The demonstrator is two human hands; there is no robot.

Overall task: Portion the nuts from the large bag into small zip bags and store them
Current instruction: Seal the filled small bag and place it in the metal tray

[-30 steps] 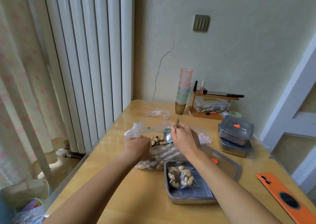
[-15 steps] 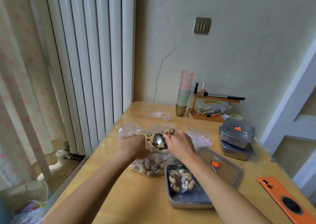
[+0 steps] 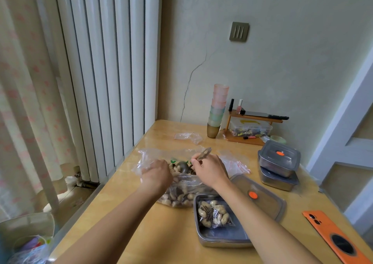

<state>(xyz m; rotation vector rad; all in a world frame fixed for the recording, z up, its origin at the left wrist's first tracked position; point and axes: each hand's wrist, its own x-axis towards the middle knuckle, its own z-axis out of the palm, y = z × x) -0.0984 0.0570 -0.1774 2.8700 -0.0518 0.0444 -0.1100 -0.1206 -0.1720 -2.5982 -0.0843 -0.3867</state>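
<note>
The right hand (image 3: 210,170) pinches a spoon (image 3: 183,166) by its handle, its bowl among the nuts (image 3: 177,198) in the large bag (image 3: 146,159). The left hand (image 3: 156,175), just beside, grips the bag's rim. Green print there is unreadable. Under the right forearm, a filled small zip bag (image 3: 214,214) lies in a steel tray (image 3: 222,240).
</note>
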